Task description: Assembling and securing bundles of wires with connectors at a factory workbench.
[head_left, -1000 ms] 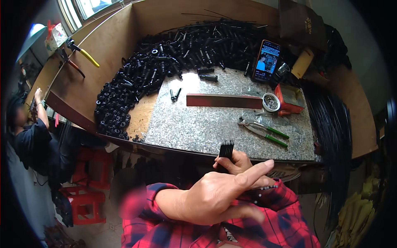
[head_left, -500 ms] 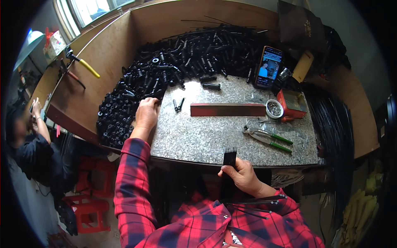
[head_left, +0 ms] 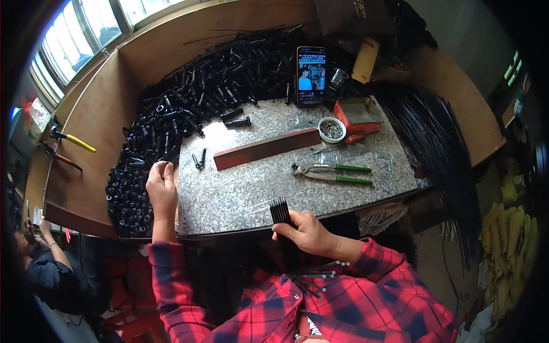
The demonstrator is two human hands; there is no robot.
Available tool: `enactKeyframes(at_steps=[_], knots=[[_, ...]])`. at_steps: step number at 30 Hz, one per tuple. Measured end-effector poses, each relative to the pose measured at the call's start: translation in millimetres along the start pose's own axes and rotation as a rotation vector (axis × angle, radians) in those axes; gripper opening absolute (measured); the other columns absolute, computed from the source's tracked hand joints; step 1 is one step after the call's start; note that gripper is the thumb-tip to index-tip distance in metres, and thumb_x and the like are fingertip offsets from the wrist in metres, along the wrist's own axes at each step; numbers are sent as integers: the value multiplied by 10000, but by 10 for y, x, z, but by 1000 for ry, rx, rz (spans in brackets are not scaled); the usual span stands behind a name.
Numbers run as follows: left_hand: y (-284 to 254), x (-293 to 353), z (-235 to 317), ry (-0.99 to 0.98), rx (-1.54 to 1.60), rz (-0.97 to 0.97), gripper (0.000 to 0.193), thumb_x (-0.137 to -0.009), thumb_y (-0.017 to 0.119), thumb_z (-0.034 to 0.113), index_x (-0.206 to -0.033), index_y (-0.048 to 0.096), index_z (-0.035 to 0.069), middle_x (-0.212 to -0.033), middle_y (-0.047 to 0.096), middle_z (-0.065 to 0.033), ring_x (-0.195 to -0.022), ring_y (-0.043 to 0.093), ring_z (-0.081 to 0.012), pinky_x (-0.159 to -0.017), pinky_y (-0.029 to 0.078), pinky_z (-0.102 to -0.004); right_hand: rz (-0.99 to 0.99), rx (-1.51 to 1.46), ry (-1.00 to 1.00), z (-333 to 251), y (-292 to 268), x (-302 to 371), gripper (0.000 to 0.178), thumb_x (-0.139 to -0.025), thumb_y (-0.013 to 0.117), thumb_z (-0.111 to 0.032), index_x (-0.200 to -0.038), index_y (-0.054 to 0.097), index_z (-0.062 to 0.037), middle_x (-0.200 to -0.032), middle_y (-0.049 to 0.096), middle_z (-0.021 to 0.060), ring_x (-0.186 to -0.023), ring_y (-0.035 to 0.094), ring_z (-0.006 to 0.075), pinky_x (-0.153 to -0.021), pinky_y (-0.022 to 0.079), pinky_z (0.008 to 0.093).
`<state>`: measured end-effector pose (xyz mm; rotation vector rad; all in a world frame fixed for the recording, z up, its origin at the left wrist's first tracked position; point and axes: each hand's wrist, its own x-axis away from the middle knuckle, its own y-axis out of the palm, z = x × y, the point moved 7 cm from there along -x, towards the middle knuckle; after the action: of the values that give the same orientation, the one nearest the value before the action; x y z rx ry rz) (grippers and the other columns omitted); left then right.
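Note:
My right hand (head_left: 309, 231) is closed round a bundle of thin black rods (head_left: 279, 210), side by side with their tips fanned like a comb over the table's near edge. White-tipped rod ends (head_left: 329, 274) lie across my lap below that forearm. My left hand (head_left: 163, 194) is raised at the board's left edge, beside a heap of small black ring-like parts (head_left: 134, 194). Its fingers are pinched together; whatever they hold, if anything, is hidden. Two small black pins (head_left: 199, 158) lie on the speckled stone board (head_left: 229, 197) to the right of it.
A dark red bar (head_left: 269, 150), green-handled pincers (head_left: 334, 172), a white cup of small metal bits (head_left: 331, 131) and a red box (head_left: 357, 117) are on the board. Behind stand a phone (head_left: 310, 77) and black tubes (head_left: 211, 86). Long black rods (head_left: 429, 126) lie right; another person (head_left: 51, 268) sits left.
The whole view has turned, shifting the board leftward in the picture. My left hand has lifted from the black parts with its fingers pinched. My right hand still holds the rod bundle, now tilted.

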<state>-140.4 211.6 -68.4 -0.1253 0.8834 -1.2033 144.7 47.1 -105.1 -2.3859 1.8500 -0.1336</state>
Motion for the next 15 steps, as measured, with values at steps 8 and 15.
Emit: enactKeyframes(at_steps=[8,15], knots=[[479,912,780,-344,837,-189,198,-971,487,165,-1030,570,-4,-877,653,-91,-774,602,-123,-666,485,-243,16,-33,-29,25,34,-17,241,-915,592,-227,-830,588,-1,-714,652,61,-682,606,92,-620,471,265],[711,1025,1081,-362,980,-177,193,-976,472,165,-1068,547,13,-877,651,-63,-799,590,-92,-673,464,-220,-39,21,14,5,101,-17,229,-928,579,-216,-845,605,-4,-778,648,43,-751,598,94,-689,468,253]])
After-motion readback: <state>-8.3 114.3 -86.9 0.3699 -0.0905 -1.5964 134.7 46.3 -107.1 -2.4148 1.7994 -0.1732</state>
